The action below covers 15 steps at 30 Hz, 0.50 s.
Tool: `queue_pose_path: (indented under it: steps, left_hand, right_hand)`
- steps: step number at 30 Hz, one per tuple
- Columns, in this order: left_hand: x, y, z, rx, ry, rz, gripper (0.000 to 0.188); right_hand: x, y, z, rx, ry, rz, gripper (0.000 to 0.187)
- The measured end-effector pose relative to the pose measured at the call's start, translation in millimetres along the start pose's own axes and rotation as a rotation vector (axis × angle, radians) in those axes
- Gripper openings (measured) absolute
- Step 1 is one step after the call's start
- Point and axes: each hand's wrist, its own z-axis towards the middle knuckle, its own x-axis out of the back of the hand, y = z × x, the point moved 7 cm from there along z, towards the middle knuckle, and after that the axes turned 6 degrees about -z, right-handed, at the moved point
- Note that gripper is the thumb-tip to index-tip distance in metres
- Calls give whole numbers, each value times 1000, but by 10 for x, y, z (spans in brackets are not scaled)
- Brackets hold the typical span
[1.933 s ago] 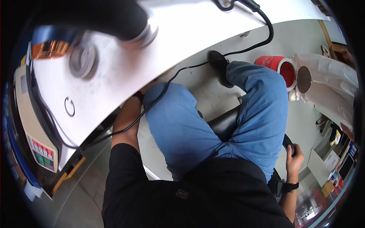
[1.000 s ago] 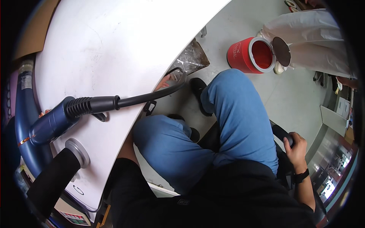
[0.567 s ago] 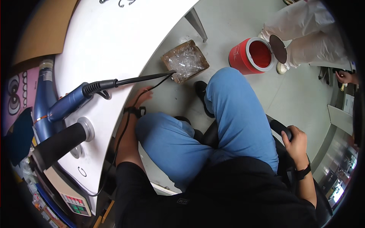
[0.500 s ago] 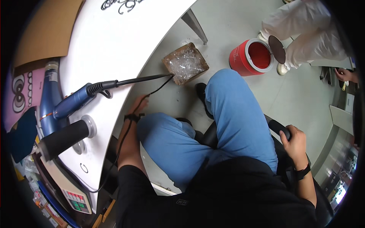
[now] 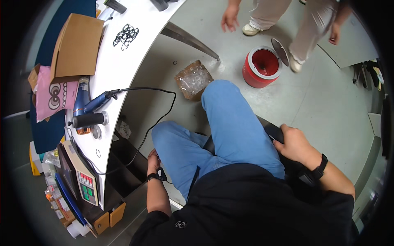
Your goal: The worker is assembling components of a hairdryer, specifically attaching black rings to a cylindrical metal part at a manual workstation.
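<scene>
the right grip curls over the black armrest beside the right thigh. probably firm and lightly padded, the armrest is best held around its end. the left grip, below the tabletop, is too hidden to judge.

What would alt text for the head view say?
A seated person grips a black armrest with the right hand; the left hand hangs beside the left thigh, partly hidden. At left, a white table bears a blue hair dryer and heaped black rings. Ahead, a co-worker stands by a red bin with its lid open.
</scene>
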Motion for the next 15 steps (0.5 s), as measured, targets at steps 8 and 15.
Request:
queue_pose_path:
  steps: [8,15]
  left_hand:
    - [44,-41,-915,23,12,-211,26]
    - [-108,-100,-1267,5,33,-235,23]
  right_hand:
    - [-77,53,4,189,-49,173,50]
    - [-45,73,-24,222,-68,225,57]
